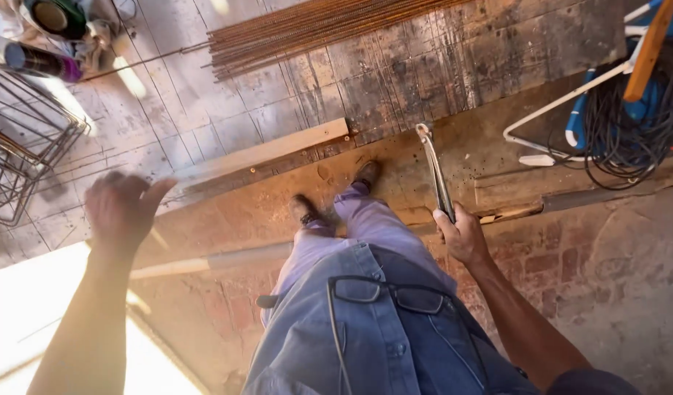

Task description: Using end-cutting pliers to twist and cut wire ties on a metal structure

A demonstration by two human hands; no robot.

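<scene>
My right hand grips a long metal hand tool with two thin handles, which points away from me over the floor. My left hand is raised at the left, blurred, fingers loosely curled and holding nothing. I look straight down at my own body: a blue shirt with black glasses hanging at the chest, pale purple trousers and dark shoes on a worn wooden board floor.
A bundle of rusty steel rods lies at the top. A wire cage of bent rods stands at the left. A wooden batten lies ahead. Coiled black cable and a white frame sit at the right.
</scene>
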